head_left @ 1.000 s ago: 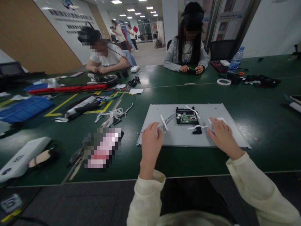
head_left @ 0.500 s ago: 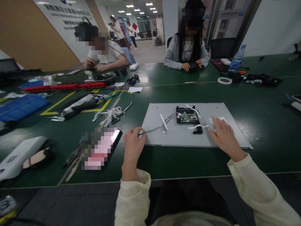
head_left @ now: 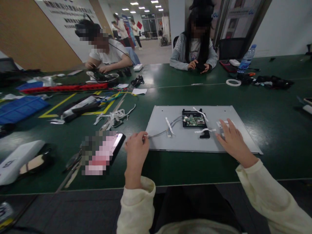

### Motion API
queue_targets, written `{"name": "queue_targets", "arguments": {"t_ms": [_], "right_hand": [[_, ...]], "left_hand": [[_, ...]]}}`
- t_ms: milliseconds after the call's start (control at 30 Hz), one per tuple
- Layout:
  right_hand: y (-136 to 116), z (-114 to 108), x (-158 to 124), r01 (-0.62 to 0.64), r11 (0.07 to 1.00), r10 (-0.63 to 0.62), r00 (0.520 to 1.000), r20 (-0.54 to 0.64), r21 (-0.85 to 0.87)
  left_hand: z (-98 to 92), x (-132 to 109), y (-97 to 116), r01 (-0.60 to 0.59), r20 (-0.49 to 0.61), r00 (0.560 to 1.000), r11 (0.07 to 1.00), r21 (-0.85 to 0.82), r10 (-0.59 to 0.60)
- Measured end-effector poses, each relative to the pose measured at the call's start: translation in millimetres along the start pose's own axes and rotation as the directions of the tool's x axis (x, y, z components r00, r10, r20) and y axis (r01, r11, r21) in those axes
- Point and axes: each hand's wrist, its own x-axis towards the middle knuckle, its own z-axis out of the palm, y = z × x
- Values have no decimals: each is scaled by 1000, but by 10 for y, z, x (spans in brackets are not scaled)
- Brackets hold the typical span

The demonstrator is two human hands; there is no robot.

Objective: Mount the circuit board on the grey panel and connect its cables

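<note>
A flat grey panel (head_left: 170,143) lies on the green table in front of me. On it sits a black bracket with a green circuit board (head_left: 194,121), held by white tape strips. A thin grey cable (head_left: 159,133) runs left from the board, passing under another tape strip (head_left: 168,124). At the panel's left edge my left hand (head_left: 137,144) is closed with the cable's end pinched between thumb and fingers. My right hand (head_left: 230,139) lies with fingers spread over the panel's right side, partly covering a white label (head_left: 221,124).
Left of the panel lie a phone (head_left: 118,143) and crumpled white tape strips (head_left: 114,117). Further left are a blue crate (head_left: 23,109) and a white case (head_left: 19,161). A tape roll (head_left: 233,82) and a bottle (head_left: 246,60) stand back right. Two people sit opposite.
My left hand has shifted slightly left, and its fingers have curled more around the cable's end. The right hand stays spread on the panel. The person opposite on the right has moved their hands.
</note>
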Motion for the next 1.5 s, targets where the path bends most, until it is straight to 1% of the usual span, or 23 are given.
{"name": "queue_targets", "arguments": {"t_ms": [67,100,167,200,267,300,367,433,467,533,600,700,833,933,1033,1133,1300,1400,1500], "right_hand": [[-72,-105,59,40,999,-40,999,10,11],[-129,-171,108,76,997,-77,997,22,27],[-294,-310,249,166,982,-170,985,36,85],[-399,-369,334,211,970,-217,976,35,123],[-638,-441,518,294,937,-302,953,12,191],[-763,-446,608,331,918,-340,940,5,217],[-995,-393,761,387,886,-394,919,-25,254],[-1176,-284,860,420,865,-423,905,-52,276],[-1242,-222,885,430,856,-433,900,-59,287],[-1326,-113,891,446,842,-453,890,-52,304],[-1366,-42,857,471,825,-488,872,-27,313],[-1399,-8,785,525,796,-548,836,-9,302],[-1448,-1,719,569,767,-593,805,-13,296],[-1474,14,697,577,753,-607,795,-5,316],[-1498,22,701,560,755,-595,804,-6,341],[-1537,29,733,548,761,-580,814,-13,346],[-1563,79,805,518,783,-554,832,10,344],[-1532,118,823,466,799,-509,860,16,380],[-1506,143,814,397,800,-437,899,-16,450]], "left_hand": [[-118,62,64,-84,-4,996,996,-4,84],[-183,106,116,-143,18,989,989,-27,144],[-295,212,266,-271,77,958,961,-57,275],[-328,268,364,-307,103,945,951,-45,310],[-333,374,584,-383,183,908,924,-4,377],[-305,422,691,-419,253,880,908,15,402],[-207,506,859,-437,411,832,897,73,372],[-85,574,919,-409,532,799,902,139,280],[-28,605,903,-393,565,787,908,147,249],[63,661,796,-382,590,766,919,100,254],[113,711,646,-400,582,746,917,2,324],[121,773,475,-406,560,732,909,-97,387],[74,832,420,-435,569,696,888,-151,438],[50,861,420,-430,596,674,888,-166,438],[48,878,412,-392,622,667,903,-175,410],[57,882,415,-370,626,669,910,-186,400],[76,881,436,-354,627,673,915,-194,393],[96,886,426,-354,619,678,914,-196,396],[116,892,399,-334,609,686,916,-221,398]]}}
